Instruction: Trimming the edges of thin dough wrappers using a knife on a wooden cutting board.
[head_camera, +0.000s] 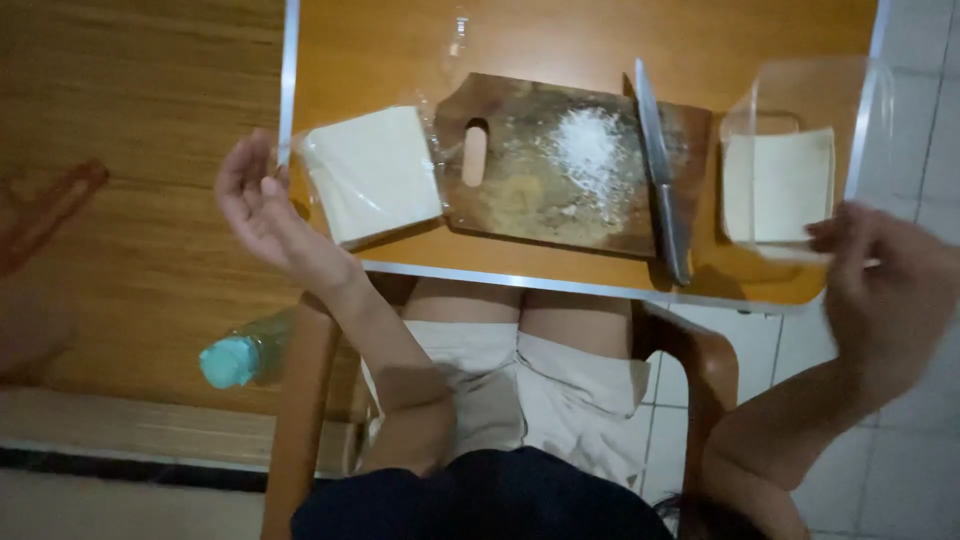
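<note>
My left hand (255, 200) hovers at the table's left edge, fingers apart and holding nothing, right beside a bag of white bread slices (372, 172). My right hand (885, 285) is at the table's right front corner, blurred, its fingers at the rim of a clear plastic container (790, 175) with a white slice inside. Between them lies a dark wooden cutting board (560, 165) dusted with white flour or crumbs. A long knife (660, 170) rests along the board's right side.
The small orange table (560, 35) has a metal-trimmed edge. A bottle with a teal cap (235, 358) stands on the wooden floor at left. My chair's wooden arms (300, 400) flank my lap. White tiles lie to the right.
</note>
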